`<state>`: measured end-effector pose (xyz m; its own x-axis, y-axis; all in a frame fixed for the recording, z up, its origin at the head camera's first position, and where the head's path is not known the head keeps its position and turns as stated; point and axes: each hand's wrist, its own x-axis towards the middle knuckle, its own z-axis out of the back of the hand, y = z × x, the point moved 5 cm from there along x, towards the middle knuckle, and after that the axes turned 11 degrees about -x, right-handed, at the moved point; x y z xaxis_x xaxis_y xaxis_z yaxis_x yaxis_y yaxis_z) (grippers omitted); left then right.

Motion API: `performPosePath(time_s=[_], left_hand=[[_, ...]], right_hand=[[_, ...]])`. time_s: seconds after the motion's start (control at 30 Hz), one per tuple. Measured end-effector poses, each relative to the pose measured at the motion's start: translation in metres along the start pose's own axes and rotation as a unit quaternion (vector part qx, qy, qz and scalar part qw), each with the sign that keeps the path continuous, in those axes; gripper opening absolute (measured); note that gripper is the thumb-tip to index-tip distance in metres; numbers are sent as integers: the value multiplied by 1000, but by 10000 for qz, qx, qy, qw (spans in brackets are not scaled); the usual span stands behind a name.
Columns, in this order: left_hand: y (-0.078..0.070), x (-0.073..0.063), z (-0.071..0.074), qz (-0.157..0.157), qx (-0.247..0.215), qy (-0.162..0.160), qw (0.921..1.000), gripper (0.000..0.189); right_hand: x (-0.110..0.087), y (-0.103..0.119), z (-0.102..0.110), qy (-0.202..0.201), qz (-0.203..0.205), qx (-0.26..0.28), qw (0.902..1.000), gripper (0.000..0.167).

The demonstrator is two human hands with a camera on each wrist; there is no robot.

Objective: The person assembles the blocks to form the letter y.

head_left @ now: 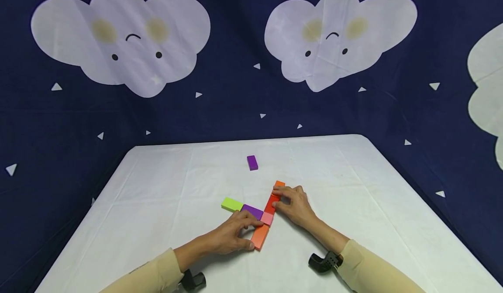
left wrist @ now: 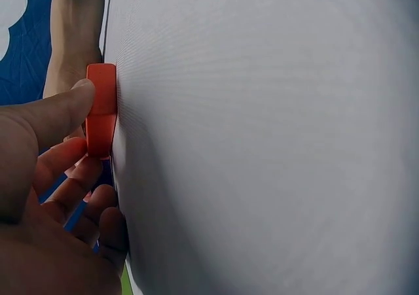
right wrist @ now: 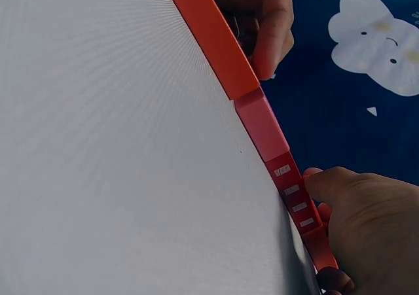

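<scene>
A row of blocks slants across the white table: a near orange block (head_left: 260,238), a pink block (head_left: 267,218), a red block (head_left: 270,206) and a far orange block (head_left: 280,183). From the pink one, a purple block (head_left: 251,211) and a lime green block (head_left: 232,204) branch off leftward. My left hand (head_left: 228,234) pinches the near orange block, thumb at its near end and a fingertip by the pink block. My right hand (head_left: 298,206) grips the red block, its index fingertip reaching the far orange block. Small stickers mark the side of the red block (right wrist: 294,193) in the right wrist view.
Farther back on the table (head_left: 165,175) lies a single purple block (head_left: 252,163). A dark blue cloth (head_left: 235,114) with clouds and small triangles hangs behind the table. Black wrist cameras (head_left: 324,262) are strapped beneath both forearms.
</scene>
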<state>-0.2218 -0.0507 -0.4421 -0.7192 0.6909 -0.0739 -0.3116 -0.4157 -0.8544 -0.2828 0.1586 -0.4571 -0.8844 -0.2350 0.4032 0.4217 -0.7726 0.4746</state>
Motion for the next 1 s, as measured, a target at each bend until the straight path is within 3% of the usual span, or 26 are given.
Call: performPosePath(time_s=[1.0], left_hand=[[0, -1, 0, 107, -21, 2, 9999, 52]], right_hand=[[0, 3, 2, 33, -30, 77, 10000, 34]])
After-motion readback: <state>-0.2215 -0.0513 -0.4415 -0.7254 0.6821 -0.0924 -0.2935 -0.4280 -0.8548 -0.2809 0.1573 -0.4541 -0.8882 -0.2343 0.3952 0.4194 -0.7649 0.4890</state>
